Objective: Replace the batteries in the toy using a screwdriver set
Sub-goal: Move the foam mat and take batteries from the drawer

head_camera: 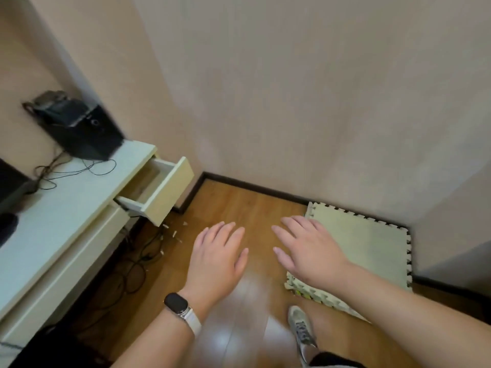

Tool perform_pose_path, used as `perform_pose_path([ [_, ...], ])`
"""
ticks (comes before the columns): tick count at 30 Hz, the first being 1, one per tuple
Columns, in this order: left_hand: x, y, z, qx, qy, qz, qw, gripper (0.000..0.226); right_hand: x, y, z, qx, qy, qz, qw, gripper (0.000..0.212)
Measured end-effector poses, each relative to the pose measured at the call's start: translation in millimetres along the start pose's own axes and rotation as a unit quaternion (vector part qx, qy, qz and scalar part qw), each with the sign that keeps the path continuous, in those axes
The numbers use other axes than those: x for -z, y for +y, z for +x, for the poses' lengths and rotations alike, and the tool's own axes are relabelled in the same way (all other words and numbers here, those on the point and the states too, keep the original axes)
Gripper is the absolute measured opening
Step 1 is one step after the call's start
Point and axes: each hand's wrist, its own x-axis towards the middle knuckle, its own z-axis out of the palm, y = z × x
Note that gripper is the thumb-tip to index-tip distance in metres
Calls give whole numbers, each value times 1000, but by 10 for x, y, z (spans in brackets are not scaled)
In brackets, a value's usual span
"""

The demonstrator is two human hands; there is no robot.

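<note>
Wooden floor (239,205) below; my left hand (216,257) and right hand (309,251) hover spread flat, holding nothing. Drawer (159,189) stands open, probably for tools. Toy and screwdriver set not visible.

Two bare hands, left (216,257) and right (309,248). One black-faced watch on a white strap (178,307). One grey sneaker (303,332). One open cream wooden drawer (159,189). One black box-shaped device (82,131). A stack of cream foam puzzle mats (361,251); how many cannot be told.
</note>
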Motion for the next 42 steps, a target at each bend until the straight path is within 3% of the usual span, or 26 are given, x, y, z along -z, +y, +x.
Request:
perform_pose_path([
  [11, 160, -265, 946, 159, 1, 79, 984, 42, -67, 658, 1552, 104, -12, 44, 994, 51],
  [22, 120, -1040, 1121, 308, 11, 71, 949, 45, -356, 260, 2652, 203, -67, 91, 973, 55],
  [27, -126, -1731, 1195, 309, 14, 44, 950, 43, -593, -35, 3197, 189, -70, 62, 977, 53],
  [37, -431, -3431, 1330, 273, 8, -4, 962, 35, -1145, -826, 4243, 168, -149, -17, 974, 52],
  [42, -562, -3941, 1416, 272, 7, -37, 962, 34, -1371, -1189, 4573, 167, -189, -20, 968, 50],
])
